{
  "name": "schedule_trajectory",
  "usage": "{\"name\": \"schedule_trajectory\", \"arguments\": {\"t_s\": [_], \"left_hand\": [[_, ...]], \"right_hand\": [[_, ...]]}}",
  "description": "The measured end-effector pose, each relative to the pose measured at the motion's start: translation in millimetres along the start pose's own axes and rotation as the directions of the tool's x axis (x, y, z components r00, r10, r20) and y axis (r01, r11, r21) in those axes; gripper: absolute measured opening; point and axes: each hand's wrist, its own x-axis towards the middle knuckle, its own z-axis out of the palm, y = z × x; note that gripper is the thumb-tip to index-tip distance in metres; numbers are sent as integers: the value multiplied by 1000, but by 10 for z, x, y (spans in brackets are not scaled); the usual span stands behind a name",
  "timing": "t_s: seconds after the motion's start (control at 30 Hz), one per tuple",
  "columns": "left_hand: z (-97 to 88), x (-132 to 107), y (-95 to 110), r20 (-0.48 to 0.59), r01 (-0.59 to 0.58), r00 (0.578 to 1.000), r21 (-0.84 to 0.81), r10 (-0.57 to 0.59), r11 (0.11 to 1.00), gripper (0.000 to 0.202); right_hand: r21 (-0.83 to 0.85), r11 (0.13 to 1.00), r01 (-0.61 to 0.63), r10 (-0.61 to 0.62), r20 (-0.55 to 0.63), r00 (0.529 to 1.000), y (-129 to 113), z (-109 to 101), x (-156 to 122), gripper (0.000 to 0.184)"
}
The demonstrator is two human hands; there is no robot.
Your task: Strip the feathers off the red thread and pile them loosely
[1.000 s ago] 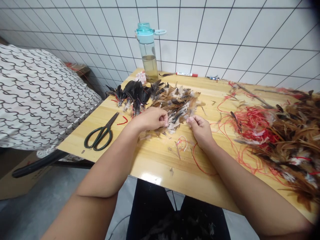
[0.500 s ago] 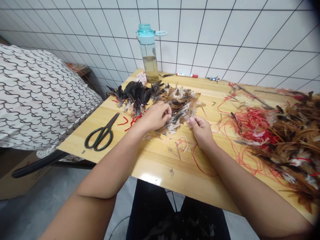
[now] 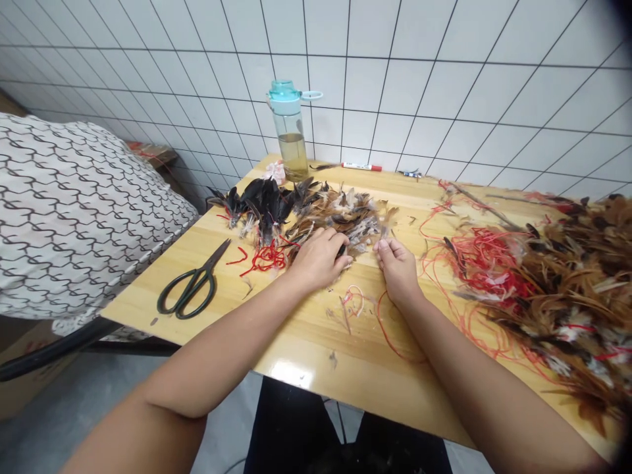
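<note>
My left hand (image 3: 320, 258) rests on the near side of a loose pile of brown and white feathers (image 3: 340, 209), its fingers curled down into them and closed, the fingertips partly hidden. To its right, my right hand (image 3: 396, 268) is pinched, thumb against forefinger, on a pale, wispy feather (image 3: 388, 224) that sticks up beyond the fingertips. Bundles of black feathers (image 3: 269, 201) lie beyond my left hand, with short red strings (image 3: 269, 257) at their near ends. Black-handled scissors (image 3: 195, 286) lie at the left, blades partly apart.
On the right lie a big heap of brown feathers (image 3: 582, 263) and a tangle of red string (image 3: 494, 263). A water bottle (image 3: 291, 141) and a red-capped marker (image 3: 361, 167) are at the back. A patterned cloth (image 3: 89, 217) is beside the table's left edge.
My left hand has moved lower and closer to me over the feather pile. My right hand stays pinched in about the same spot. The view has tilted up slightly.
</note>
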Motion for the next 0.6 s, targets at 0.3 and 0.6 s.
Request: {"name": "schedule_trajectory", "arguments": {"t_s": [0.3, 0.6], "left_hand": [[67, 62, 109, -67, -141, 987, 77, 146, 987, 29], [129, 231, 82, -22, -47, 998, 131, 50, 990, 20]], "right_hand": [[48, 999, -5, 8, -63, 998, -5, 16, 23, 36], [67, 998, 16, -12, -64, 998, 47, 0, 45, 30]]}}
